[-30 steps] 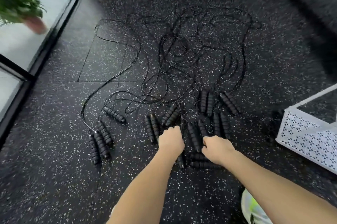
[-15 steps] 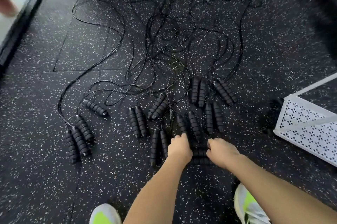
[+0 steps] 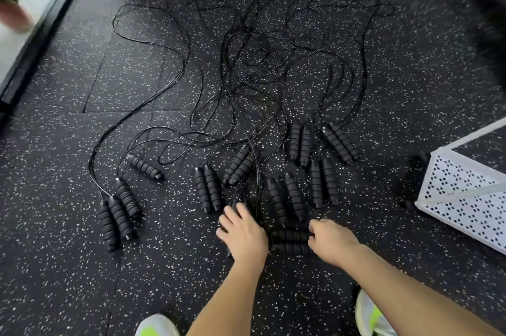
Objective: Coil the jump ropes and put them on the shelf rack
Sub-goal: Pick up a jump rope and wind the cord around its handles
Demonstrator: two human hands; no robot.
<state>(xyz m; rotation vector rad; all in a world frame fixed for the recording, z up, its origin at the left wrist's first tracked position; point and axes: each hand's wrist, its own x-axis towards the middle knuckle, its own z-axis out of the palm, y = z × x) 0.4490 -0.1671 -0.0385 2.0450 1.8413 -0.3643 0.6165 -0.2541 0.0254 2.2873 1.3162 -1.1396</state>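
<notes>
Since half a second ago the left hand (image 3: pixel 242 231) has slid left off the crosswise handles (image 3: pixel 291 241) and now rests, fingers spread flat, on another pair of handles just beside them. The right hand (image 3: pixel 332 242) stays curled round the crosswise pair's right end, apparently gripping it. The jump ropes (image 3: pixel 257 84) lie tangled on the speckled floor (image 3: pixel 68 267) beyond; no writing is legible.

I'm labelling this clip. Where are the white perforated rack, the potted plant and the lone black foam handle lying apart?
White perforated metal rack (image 3: pixel 465 196), head view: side wall.
Potted green plant (image 3: pixel 13 14), head view: pot.
Lone black foam handle (image 3: pixel 145 167), head view: mid-grip.
</notes>
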